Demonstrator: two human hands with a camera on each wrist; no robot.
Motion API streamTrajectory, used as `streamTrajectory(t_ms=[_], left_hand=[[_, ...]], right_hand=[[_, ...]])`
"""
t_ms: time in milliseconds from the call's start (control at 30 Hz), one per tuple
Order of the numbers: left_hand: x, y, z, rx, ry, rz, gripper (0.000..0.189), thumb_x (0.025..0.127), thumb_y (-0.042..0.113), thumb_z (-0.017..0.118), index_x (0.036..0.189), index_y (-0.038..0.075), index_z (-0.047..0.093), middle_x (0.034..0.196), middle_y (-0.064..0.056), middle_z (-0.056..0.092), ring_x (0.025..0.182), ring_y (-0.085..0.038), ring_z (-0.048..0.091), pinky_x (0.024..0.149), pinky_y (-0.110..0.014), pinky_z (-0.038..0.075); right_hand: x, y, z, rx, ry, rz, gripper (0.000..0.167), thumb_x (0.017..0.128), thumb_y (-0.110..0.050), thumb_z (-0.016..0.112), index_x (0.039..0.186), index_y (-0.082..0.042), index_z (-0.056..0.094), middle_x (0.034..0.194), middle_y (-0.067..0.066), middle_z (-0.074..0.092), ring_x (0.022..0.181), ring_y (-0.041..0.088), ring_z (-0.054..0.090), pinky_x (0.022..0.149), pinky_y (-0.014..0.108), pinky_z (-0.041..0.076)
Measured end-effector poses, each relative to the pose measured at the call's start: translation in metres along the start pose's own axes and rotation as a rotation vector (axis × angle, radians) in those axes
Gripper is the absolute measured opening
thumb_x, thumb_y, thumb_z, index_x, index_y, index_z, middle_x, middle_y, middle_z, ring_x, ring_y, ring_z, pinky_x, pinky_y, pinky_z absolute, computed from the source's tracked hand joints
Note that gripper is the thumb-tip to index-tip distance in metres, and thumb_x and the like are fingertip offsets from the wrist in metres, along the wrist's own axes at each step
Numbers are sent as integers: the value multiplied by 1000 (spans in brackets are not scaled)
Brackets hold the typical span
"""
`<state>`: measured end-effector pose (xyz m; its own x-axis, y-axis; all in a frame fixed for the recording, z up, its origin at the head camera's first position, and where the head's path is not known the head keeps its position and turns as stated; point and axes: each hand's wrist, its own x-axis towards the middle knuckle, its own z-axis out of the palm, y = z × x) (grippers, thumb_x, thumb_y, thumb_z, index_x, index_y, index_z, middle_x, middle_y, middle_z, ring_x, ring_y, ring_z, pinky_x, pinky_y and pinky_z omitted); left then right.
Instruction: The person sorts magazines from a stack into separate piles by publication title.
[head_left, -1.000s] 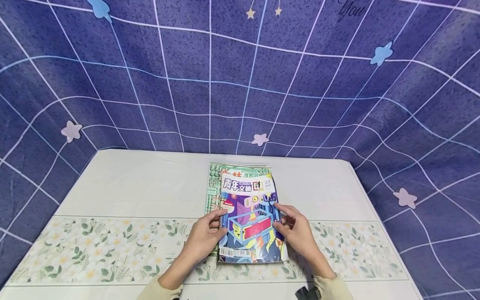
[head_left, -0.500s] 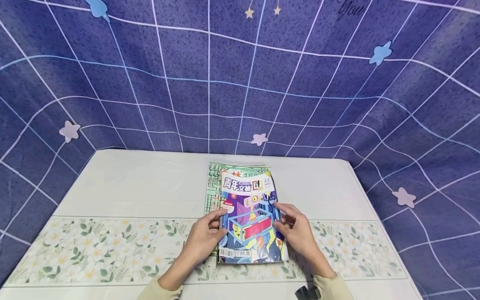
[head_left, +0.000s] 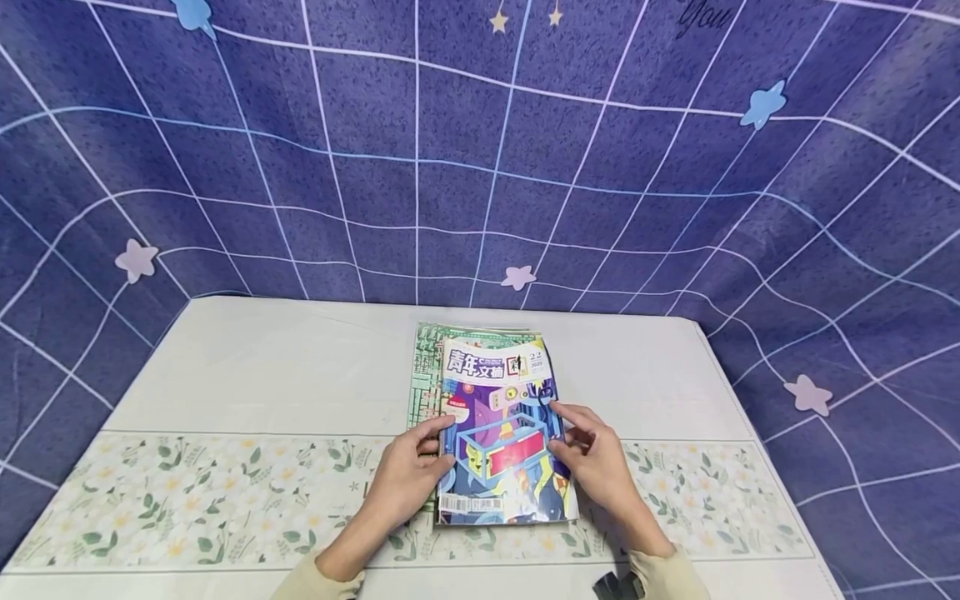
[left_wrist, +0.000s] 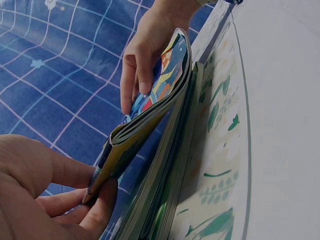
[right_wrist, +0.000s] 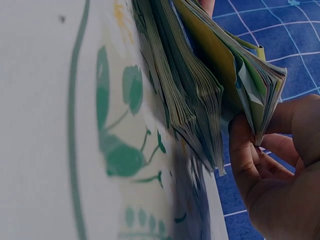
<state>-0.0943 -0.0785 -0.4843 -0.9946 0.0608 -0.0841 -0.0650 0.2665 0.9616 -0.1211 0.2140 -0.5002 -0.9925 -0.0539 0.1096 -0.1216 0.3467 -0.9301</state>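
Observation:
Both hands hold a magazine (head_left: 498, 454) with a purple and blue illustrated cover and a white title band. My left hand (head_left: 405, 475) pinches its left edge, thumb on the cover and other fingers underneath. On the right edge, my right hand (head_left: 600, 467) grips it likewise. Under it lies a magazine with a green patterned cover (head_left: 425, 379), showing along the left and top. Both wrist views reveal a gap between the held magazine (left_wrist: 127, 147) and a stack of thick magazines (right_wrist: 187, 85) on the table. The held magazine's pages fan slightly at its lower right corner.
The table has a white cover (head_left: 292, 367) with a floral band (head_left: 225, 500) across its front part. A blue-purple grid curtain (head_left: 465, 192) with stars surrounds the back and sides. A dark wrist strap (head_left: 618, 586) sits at the right sleeve.
The held magazine's top edge has shifted slightly toward the back, covering more of the red title on the green magazine. Both hands keep the same grip, nearly in place.

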Motion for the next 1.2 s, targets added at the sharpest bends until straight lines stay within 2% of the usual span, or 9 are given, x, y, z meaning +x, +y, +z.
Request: streamTrajectory(t_ms=[267,533,833,1200], left_hand=[[1,3,8,-29,-9,11,51,95,-9,76,145,3,71,112,-14,74,93,-22,76,79,-29,65],[3,4,15,-48,-26,20,51,96,-9,75,146,2,70,114,-16,75,97,-25,78,80,-29,66],[7,6,26,-59,-27,53,52,96,-9,73,147,0,68,112,-18,75,96,-25,78,80,-28,66],[10,10,41,-76,-28,59,53,96,-8,74,147,0,68,111,-17,74,95,-24,77,79,-26,65]], right_hand=[[-2,0,-7,4,3,-10,59,92,16,79,148,1,69,141,20,67,86,11,66,67,18,57],[-2,6,-14,-20,4,-54,59,92,16,78,148,2,68,139,22,67,86,10,66,68,19,57],[-1,6,-25,-12,23,-29,61,91,18,76,149,1,68,145,22,65,90,10,68,75,20,62],[-1,4,-37,9,52,-32,59,93,18,75,149,2,68,145,23,65,90,11,67,77,19,61]])
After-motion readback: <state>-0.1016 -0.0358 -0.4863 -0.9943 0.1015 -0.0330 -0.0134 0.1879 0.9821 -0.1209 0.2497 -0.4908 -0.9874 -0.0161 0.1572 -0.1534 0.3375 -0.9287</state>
